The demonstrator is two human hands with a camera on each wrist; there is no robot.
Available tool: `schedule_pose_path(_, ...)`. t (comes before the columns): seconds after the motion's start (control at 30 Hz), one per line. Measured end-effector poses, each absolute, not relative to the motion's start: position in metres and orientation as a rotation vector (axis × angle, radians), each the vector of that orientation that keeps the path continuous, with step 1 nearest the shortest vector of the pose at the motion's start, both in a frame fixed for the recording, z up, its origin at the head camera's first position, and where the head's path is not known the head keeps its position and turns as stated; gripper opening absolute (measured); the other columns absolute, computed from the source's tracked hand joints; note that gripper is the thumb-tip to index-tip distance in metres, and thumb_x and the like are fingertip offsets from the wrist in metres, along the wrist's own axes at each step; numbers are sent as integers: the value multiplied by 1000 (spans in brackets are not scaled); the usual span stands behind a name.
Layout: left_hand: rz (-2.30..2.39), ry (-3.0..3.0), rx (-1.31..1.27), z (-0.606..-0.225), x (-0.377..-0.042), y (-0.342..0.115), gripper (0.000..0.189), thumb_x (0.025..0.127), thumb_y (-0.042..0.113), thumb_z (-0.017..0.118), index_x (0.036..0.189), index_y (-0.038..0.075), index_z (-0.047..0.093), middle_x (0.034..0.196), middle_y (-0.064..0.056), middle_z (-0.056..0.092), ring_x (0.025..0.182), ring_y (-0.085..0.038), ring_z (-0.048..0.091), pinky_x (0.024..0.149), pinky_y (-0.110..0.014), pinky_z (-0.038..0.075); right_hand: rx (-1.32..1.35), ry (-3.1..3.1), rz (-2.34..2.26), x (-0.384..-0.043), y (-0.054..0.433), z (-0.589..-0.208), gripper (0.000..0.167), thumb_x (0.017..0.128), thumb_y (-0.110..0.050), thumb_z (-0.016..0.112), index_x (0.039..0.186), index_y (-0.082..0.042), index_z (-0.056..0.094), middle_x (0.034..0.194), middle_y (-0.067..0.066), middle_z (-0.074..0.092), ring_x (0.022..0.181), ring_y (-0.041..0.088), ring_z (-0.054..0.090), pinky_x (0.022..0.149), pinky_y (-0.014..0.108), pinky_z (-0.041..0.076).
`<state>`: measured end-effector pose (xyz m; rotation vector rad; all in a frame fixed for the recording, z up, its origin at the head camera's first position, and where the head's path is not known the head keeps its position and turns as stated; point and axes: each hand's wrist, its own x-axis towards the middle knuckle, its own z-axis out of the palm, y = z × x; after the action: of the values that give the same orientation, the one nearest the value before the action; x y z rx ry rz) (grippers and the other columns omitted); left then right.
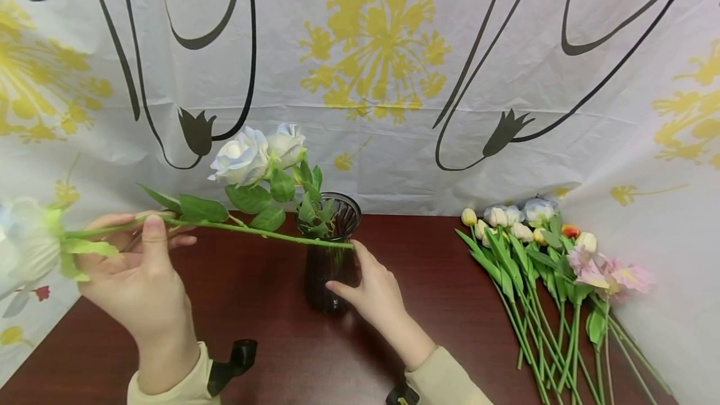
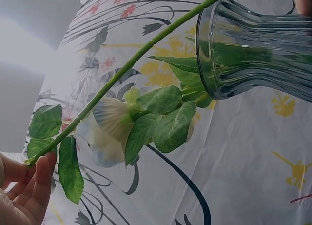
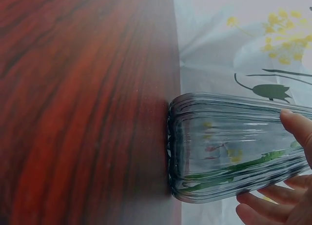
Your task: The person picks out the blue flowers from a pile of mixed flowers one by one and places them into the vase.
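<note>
My left hand (image 1: 147, 283) pinches the green stem (image 1: 270, 234) of a pale blue-white rose (image 1: 25, 242) between thumb and fingers. The bloom is at the left edge of the head view, and the stem runs rightward across the front of the vase's upper part. In the left wrist view the stem (image 2: 117, 76) slants past the vase mouth. My right hand (image 1: 378, 292) grips the side of a ribbed, dark clear glass vase (image 1: 325, 280), which stands upright on the table. White-blue roses (image 1: 242, 158) with green leaves lean left out of the vase; their stem shows through the glass.
A pile of artificial flowers, with tulips (image 1: 520, 233) and pink blooms (image 1: 613, 274), lies at the right of the dark red wooden table (image 1: 270, 355). A white patterned cloth (image 1: 382, 161) hangs behind the table and along its sides.
</note>
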<state>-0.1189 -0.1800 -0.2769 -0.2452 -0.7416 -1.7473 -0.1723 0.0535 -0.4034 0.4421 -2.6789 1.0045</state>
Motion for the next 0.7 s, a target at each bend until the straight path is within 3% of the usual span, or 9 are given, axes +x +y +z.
schedule_pose_path(0.7,-1702,-656,-156,-275,-118,-186,31,73,-18,71,94,-16,48,77,-30,53,55,-33,55,44,-36,51,450,-2661,983,-172,53,-403,82,76,-47,78,140,-10,45,115,8,65,90,26,65,71,47,51)
